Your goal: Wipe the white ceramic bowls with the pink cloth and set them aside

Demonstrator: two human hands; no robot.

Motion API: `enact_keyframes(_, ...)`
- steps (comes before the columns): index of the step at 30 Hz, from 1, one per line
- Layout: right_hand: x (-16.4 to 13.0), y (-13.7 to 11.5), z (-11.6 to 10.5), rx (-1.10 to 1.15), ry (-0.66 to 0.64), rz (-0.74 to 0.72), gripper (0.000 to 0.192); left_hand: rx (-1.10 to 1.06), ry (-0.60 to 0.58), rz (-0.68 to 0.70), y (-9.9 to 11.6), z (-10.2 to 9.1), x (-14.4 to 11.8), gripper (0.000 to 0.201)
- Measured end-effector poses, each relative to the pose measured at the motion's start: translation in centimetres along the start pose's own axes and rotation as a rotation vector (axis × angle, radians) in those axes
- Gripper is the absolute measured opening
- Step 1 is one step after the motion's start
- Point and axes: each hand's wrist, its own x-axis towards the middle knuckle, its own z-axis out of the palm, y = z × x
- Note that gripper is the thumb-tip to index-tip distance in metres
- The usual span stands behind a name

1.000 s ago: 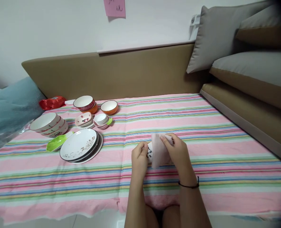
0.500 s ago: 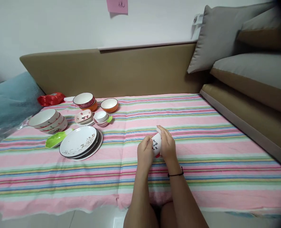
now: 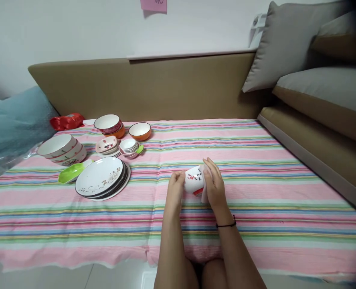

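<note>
At the frame's centre, your left hand and right hand together grasped a small white ceramic cup with red markings, the right also pressing a pale cloth against it.

Thin black band, right wrist

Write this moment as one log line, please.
left hand: holds white cup | right hand: presses pink cloth on it | dishes: stacked far left on striped cover
</note>
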Motion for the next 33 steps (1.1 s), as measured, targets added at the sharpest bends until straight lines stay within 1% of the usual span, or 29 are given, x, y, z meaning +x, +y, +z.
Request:
enact_keyframes(2,0.0,-0.3,0.3,-0.033,0.009,-0.033,0.038,-0.055,-0.029,-0.033,-0.2,0.0,0.2,0.039)
enact_keyframes(4,0.1,-0.5,0.5,-0.077,-0.026,-0.110,0.035,-0.102,-0.027,-0.036,-0.5,0.3,0.2,0.041)
enact_keyframes(5,0.2,-0.6,0.6,-0.073,-0.033,-0.115,0.034,-0.110,-0.021,-0.036,-0.6,0.4,0.2,0.040)
enact_keyframes(6,0.4,-0.6,0.6,-0.047,-0.019,-0.074,0.034,-0.106,-0.018,-0.039,-0.7,0.6,0.2,0.039)
enact_keyframes(7,0.5,-0.5,0.6,-0.005,0.019,0.004,0.035,-0.091,-0.020,-0.039,-0.8,0.8,0.1,0.038)
enact_keyframes(9,0.6,-0.4,0.5,0.066,0.121,0.156,0.038,-0.054,-0.025,-0.011,-0.9,1.3,0.0,0.038)
enact_keyframes(10,0.6,-0.5,0.5,0.067,0.148,0.179,0.038,-0.043,-0.028,0.015,-0.9,1.4,-0.1,0.039)
enact_keyframes(11,0.6,-0.6,0.5,0.040,0.148,0.155,0.037,-0.035,-0.032,0.040,-0.9,1.5,-0.1,0.040)
enact_keyframes(12,0.7,-0.7,0.5,-0.004,0.129,0.102,0.035,-0.027,-0.039,0.058,-0.8,1.6,-0.2,0.041)
enact_keyframes(14,0.7,-1.0,0.5,-0.069,0.088,0.018,0.032,-0.005,-0.066,0.063,-0.5,1.6,-0.4,0.041)
enact_keyframes(15,0.8,-1.0,0.5,-0.061,0.089,0.034,0.032,0.007,-0.085,0.054,-0.4,1.6,-0.4,0.041)
enact_keyframes(18,0.9,-1.0,0.5,0.051,0.176,0.253,0.037,0.009,-0.121,0.032,0.0,1.5,-0.5,0.042)
enact_keyframes(19,0.9,-1.0,0.5,0.054,0.205,0.290,0.039,0.004,-0.122,0.030,0.1,1.5,-0.5,0.042)
enact_keyframes(20,0.8,-1.1,0.7,0.018,0.217,0.272,0.039,0.003,-0.120,0.031,0.1,1.6,-0.5,0.041)
enact_keyframes(21,0.7,-1.3,0.8,-0.052,0.208,0.204,0.038,0.004,-0.115,0.035,0.1,1.6,-0.4,0.041)
enact_keyframes(23,0.6,-1.8,1.1,-0.219,0.145,0.014,0.033,0.004,-0.104,0.039,0.1,1.6,-0.2,0.038)
enact_keyframes(24,0.6,-1.9,1.3,-0.275,0.114,-0.054,0.031,0.002,-0.102,0.035,0.0,1.6,-0.2,0.038)
enact_keyframes(25,0.7,-2.0,1.3,-0.295,0.095,-0.079,0.030,-0.002,-0.103,0.030,0.0,1.6,-0.1,0.038)
enact_keyframes(26,0.9,-1.9,1.3,-0.275,0.097,-0.057,0.030,-0.008,-0.106,0.024,-0.1,1.6,-0.2,0.039)
enact_keyframes(27,1.1,-1.6,1.2,-0.225,0.120,0.005,0.031,-0.014,-0.114,0.016,-0.1,1.6,-0.2,0.040)
enact_keyframes(30,1.3,-0.7,0.8,-0.041,0.207,0.258,0.040,-0.033,-0.126,0.002,-0.1,1.8,-0.3,0.042)
enact_keyframes(31,1.2,-0.5,0.7,-0.013,0.217,0.290,0.041,-0.039,-0.121,0.002,-0.1,1.8,-0.3,0.042)
enact_keyframes(32,1.1,-0.4,0.6,-0.007,0.210,0.274,0.041,-0.045,-0.113,0.007,0.0,1.8,-0.2,0.042)
enact_keyframes(33,0.9,-0.5,0.6,-0.019,0.188,0.220,0.040,-0.045,-0.097,0.019,0.0,1.8,-0.1,0.041)
